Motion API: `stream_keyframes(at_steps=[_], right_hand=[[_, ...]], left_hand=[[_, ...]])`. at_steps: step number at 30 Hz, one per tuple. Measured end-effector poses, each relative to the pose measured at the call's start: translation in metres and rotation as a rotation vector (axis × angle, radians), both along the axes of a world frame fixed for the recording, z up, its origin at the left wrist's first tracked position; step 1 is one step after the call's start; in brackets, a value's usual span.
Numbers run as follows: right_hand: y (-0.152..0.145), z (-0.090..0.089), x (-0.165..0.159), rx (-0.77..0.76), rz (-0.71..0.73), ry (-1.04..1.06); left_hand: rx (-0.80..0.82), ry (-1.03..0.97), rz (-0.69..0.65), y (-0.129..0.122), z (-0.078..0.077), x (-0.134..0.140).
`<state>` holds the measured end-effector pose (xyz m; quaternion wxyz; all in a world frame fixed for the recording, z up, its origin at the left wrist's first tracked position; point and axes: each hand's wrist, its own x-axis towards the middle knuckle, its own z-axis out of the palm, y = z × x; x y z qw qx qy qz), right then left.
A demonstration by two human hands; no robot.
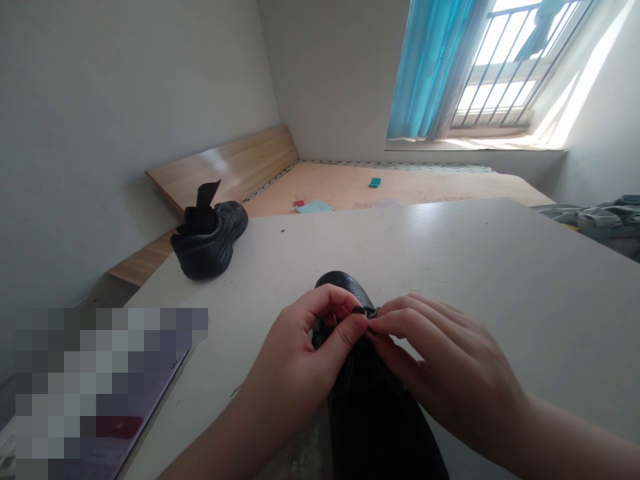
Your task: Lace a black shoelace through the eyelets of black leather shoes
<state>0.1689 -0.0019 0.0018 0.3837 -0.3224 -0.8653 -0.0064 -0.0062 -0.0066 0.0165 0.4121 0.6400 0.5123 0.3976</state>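
A black leather shoe [343,281] rests on the white table in front of me, its rounded toe pointing away. Over its lacing area, my left hand [315,333] pinches a small dark loop of shoelace [359,311] between thumb and index finger. Right against it, my right hand [445,360] is closed with thumb and fingertips together on the lace. The two hands' fingertips touch or nearly touch. Much of the shoe's middle lies hidden behind my fingers, and its near part is a plain dark shape. A second black shoe [210,243] stands at the table's far left, its tongue sticking up.
On the left edge of the white table [450,253] lies a flat purple item [150,400], partly blurred out. Beyond is a bed [340,180] with a wooden headboard [230,167] and small teal and red pieces. Grey cloth [610,220] is heaped at right, below a barred window.
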Motion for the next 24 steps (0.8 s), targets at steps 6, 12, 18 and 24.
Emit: stream_keyframes(at_steps=[6,12,18,24], right_hand=[[-0.002,0.006,0.002,-0.272,-0.015,0.105],[-0.005,0.007,0.006,-0.267,-0.008,0.082],[-0.003,0.009,0.004,-0.316,-0.016,0.079],[0.002,0.013,0.006,0.059,0.035,-0.051]], left_hand=[[-0.047,-0.065,0.024,0.001,-0.001,-0.001],[-0.045,-0.071,0.045,0.0,-0.004,-0.001],[-0.011,-0.066,0.013,0.001,-0.004,-0.002],[-0.057,-0.107,0.052,0.004,-0.006,-0.003]])
